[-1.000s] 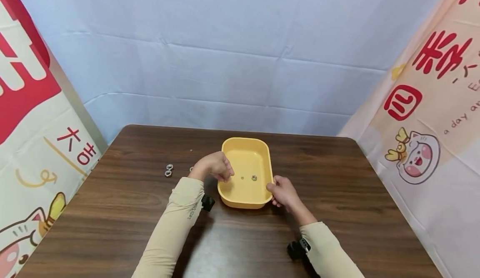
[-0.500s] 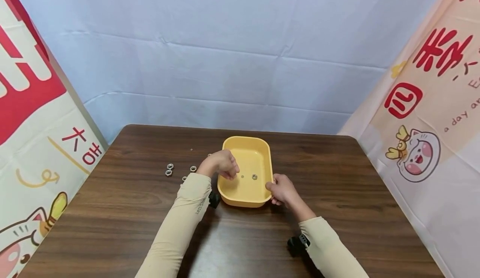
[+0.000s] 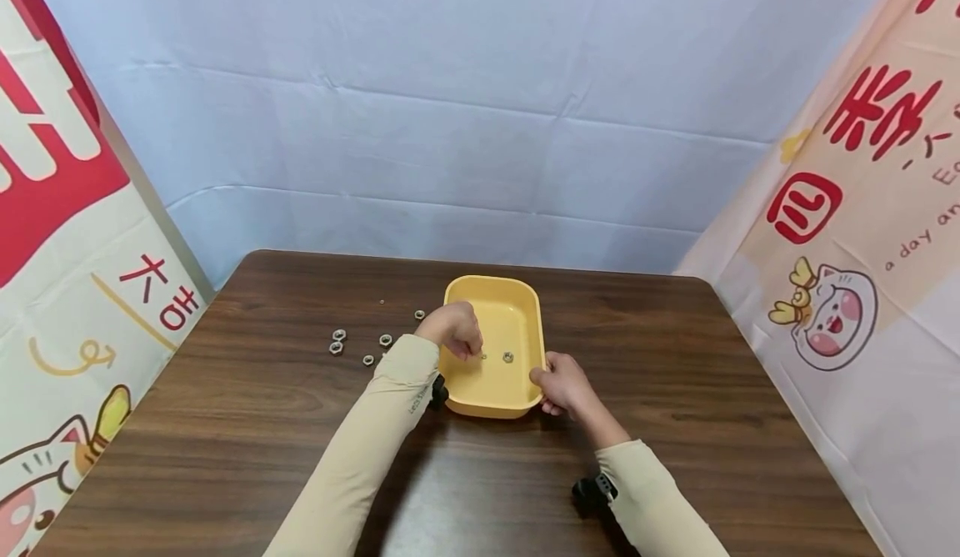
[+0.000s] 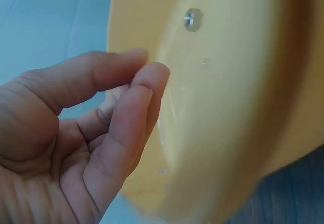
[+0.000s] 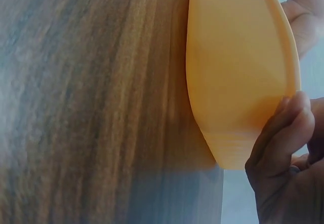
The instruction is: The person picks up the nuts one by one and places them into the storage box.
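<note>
A yellow plastic tub [image 3: 495, 394] stands on the table. My right hand [image 3: 566, 386] grips its right side near the front corner, thumb over the rim, fingers outside. My left hand [image 3: 459, 329] reaches over the tub's left rim. In the left wrist view, its thumb and fingertips [image 4: 152, 74] come together; I cannot tell whether they pinch something small. Inside the tub lie a metal hex nut [image 3: 508, 357] and a much smaller nut [image 3: 483, 357]. The left wrist view also shows a small shiny spot [image 4: 163, 172] low in the tub.
Several metal nuts lie on the dark wood table [image 3: 697, 424] left of the tub: a touching pair [image 3: 337, 341], others nearer the left hand, and a tiny one [image 3: 382, 301] farther back. Pale cloth [image 3: 450, 123] hangs behind the table, printed banners [image 3: 832, 290] at both sides.
My left hand has moved right, from the tub's left rim farther over its inside, uncovering nuts on the table. The right hand keeps its grip; the tub stays put.
</note>
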{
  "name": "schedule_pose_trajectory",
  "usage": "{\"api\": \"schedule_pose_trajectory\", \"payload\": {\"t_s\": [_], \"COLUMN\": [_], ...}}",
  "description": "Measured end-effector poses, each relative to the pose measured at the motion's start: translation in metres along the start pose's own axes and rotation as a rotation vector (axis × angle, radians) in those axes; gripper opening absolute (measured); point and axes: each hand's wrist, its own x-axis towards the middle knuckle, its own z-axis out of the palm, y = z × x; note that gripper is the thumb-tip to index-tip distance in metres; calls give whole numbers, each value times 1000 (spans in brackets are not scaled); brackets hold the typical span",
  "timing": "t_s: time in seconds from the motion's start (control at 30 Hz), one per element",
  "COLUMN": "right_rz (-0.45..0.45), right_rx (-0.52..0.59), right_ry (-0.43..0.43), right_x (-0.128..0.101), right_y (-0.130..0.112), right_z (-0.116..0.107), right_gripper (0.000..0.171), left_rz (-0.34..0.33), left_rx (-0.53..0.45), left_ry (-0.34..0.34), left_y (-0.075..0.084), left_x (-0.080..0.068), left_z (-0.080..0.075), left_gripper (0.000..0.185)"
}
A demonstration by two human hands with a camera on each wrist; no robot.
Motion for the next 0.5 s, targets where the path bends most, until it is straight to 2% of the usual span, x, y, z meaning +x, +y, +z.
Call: {"api": "schedule_pose_trajectory", "payload": {"t_s": [0.17,0.33,0.5], "right_rz": [2,7,3], "right_rx": [-1,-1,3], "right_ry": [-4,-6,1], "right_x": [1,2,2], "right_y": [1,1,1], "right_z": [1,2,2], "right_gripper": [6,5,5], "left_rz": [-37,-42,-36], "left_rx": [36,74,61], "left_ry": [18,36,55], "left_y": [3,8,13], "left_x": [5,7,7], "left_z": [3,0,-2], "left_gripper": [3,3,20]}}
